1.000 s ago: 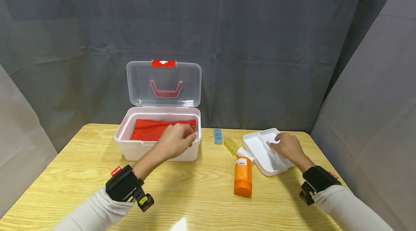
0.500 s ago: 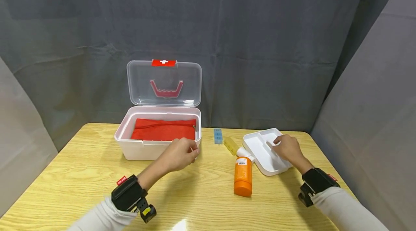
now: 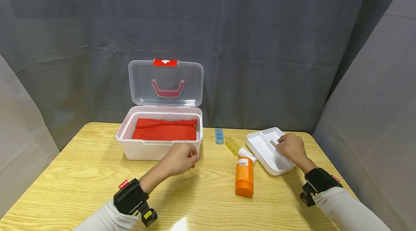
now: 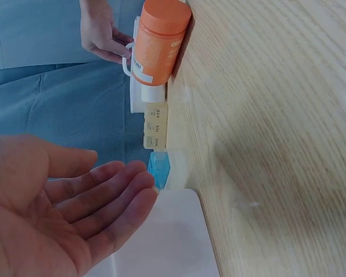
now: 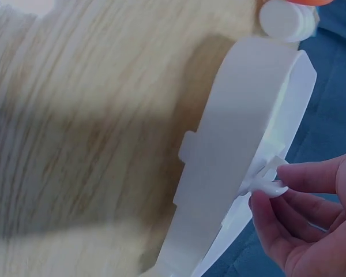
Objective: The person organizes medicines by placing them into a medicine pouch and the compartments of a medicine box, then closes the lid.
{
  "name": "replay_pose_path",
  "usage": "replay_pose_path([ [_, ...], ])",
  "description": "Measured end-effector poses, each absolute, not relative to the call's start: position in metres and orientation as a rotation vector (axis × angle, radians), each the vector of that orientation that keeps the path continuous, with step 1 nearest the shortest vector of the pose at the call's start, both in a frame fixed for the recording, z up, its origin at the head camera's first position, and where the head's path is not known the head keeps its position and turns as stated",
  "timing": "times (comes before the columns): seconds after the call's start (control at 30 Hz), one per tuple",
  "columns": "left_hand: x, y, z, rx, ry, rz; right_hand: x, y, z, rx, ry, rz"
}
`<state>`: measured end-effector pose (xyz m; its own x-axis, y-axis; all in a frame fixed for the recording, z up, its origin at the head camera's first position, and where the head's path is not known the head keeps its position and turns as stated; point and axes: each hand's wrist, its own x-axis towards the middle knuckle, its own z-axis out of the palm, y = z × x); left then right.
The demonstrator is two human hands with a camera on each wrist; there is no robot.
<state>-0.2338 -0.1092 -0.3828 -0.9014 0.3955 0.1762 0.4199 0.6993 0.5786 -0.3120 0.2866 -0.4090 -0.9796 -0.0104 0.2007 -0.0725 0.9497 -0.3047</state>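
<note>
My left hand hovers in front of the white first-aid box, its fingers loosely bent. Nothing lies in its palm in the left wrist view. Inside the box is a red zipped pouch; the clear lid with a red handle stands raised behind. At the right, my right hand is over a white divided tray. Thumb and fingers pinch the tray's white handle, as the right wrist view shows. Part of the tray is hidden by that hand.
Between box and tray are a blue pill organizer and a yellow pill organizer. A small white bottle lies behind an orange bottle, near the tray's left edge. A grey curtain hangs behind the table.
My left hand has come out of the box, away from the pouch, to a spot before its front wall. The right hand keeps its pinch; the tray has shifted slightly right.
</note>
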Motion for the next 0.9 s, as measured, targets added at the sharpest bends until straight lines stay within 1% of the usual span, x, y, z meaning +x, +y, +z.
replay_pose_path([
  [0.2,-0.233,-0.112,-0.384,-0.642,-2.895,-1.029,-0.307,0.287,-0.396,0.023,-2.870,0.530],
  [0.4,-0.232,-0.117,-0.387,-0.622,-2.878,-1.028,-0.300,0.275,-0.376,0.088,-2.824,0.545],
  [0.7,-0.233,-0.117,-0.386,-0.568,-2.874,-1.087,-0.280,0.235,-0.344,0.187,-2.781,0.622],
  [0.9,-0.232,-0.115,-0.382,-0.522,-2.887,-1.163,-0.262,0.203,-0.335,0.303,-2.786,0.670],
])
